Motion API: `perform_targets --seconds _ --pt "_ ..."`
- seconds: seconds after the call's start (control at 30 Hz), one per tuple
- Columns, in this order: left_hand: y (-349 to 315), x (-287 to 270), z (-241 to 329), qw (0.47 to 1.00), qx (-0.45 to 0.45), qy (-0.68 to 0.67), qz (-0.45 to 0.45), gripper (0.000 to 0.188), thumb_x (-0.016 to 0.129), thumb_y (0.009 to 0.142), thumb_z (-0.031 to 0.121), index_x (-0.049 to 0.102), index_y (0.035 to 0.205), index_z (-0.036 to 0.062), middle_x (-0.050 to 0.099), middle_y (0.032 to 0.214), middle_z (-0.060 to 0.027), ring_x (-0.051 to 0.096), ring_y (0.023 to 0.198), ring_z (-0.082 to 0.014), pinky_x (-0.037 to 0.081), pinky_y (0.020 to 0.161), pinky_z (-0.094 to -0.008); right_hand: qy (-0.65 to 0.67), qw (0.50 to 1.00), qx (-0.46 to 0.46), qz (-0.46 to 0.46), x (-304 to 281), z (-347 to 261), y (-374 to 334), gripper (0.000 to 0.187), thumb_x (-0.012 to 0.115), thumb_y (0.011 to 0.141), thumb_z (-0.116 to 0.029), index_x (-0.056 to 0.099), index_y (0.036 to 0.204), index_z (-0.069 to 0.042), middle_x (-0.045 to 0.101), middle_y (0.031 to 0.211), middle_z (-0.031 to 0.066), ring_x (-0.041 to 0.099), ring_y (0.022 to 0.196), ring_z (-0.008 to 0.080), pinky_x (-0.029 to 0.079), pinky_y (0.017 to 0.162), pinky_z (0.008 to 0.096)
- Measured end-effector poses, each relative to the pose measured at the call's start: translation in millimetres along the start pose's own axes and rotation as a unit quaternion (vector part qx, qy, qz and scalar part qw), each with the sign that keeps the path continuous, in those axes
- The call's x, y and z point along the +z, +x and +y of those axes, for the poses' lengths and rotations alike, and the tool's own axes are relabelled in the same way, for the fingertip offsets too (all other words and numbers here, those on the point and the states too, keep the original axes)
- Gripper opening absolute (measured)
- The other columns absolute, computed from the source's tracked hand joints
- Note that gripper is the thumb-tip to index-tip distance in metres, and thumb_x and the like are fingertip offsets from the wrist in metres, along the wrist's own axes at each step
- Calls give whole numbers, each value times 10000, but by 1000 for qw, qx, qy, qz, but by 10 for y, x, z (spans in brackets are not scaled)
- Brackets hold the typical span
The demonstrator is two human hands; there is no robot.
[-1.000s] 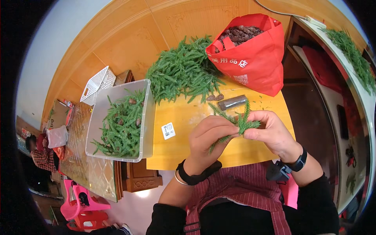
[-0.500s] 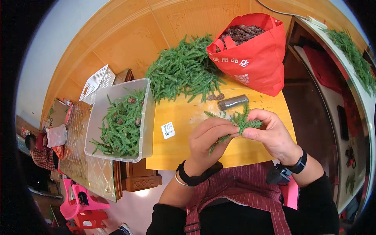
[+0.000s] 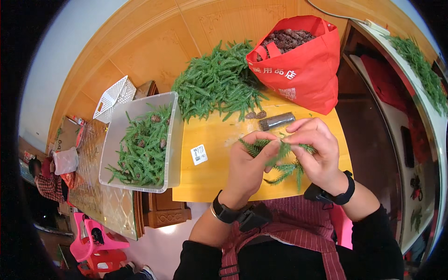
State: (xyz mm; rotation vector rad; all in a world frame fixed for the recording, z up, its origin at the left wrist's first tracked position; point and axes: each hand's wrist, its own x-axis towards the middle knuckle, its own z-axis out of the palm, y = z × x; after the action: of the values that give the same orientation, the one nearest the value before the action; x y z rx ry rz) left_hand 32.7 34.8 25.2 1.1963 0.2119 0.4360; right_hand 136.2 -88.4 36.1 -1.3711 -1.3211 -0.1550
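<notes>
Above the yellow table, my left hand and my right hand meet on one green artificial fir sprig. Both are closed, thumbs and fingers pinching it near its middle, with its needled tips sticking out between and below them. Some tips are smeared by motion, and the pinched part is hidden by my fingers. Just beyond lie a dark cylindrical bundle in clear wrap and a couple of small brown pine cones. A heap of green sprigs covers the table's far left part.
A clear plastic bin of sprigs with cones stands at the left. At the back right is a red bag full of cones. A white label lies on the yellow table. Farther left are a white basket and pink chair.
The sprig has turned, and its tips now hang lower, toward me. My right hand has shifted up and left, its fingers pinching closer to my left hand.
</notes>
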Motion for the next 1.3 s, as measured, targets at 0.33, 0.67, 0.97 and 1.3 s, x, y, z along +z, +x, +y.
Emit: perform_targets --seconds 0.33,0.67,0.97,1.3 --pt "215 -97 -244 982 136 -72 -112 64 550 815 -18 554 874 4 554 892 -90 552 845 -163 454 742 -275 -54 996 -48 55 17 -28 -4 232 698 613 58 589 806 -11 580 776 106 584 784 246 468 669 303" --pt "304 -122 -332 963 193 -73 -172 80 537 802 -47 557 843 19 548 927 -103 538 966 -228 437 857 -344 -126 980 -148 38 -4 -48 -53 225 698 568 7 667 771 -85 540 789 43 564 779 216 439 671 306" --pt "300 -71 -280 959 218 -42 -178 95 573 779 -50 562 845 18 552 921 -102 552 946 -237 444 854 -356 -163 962 -211 57 -19 -29 -66 217 740 547 -69 680 749 -119 519 819 31 548 773 201 401 625 320" --pt "198 -67 -59 949 249 133 -142 88 576 787 -41 583 867 -6 557 900 -93 584 788 -155 496 677 -253 -19 999 25 38 -50 -35 -83 235 684 627 26 594 837 -31 527 755 70 556 790 206 428 674 286"
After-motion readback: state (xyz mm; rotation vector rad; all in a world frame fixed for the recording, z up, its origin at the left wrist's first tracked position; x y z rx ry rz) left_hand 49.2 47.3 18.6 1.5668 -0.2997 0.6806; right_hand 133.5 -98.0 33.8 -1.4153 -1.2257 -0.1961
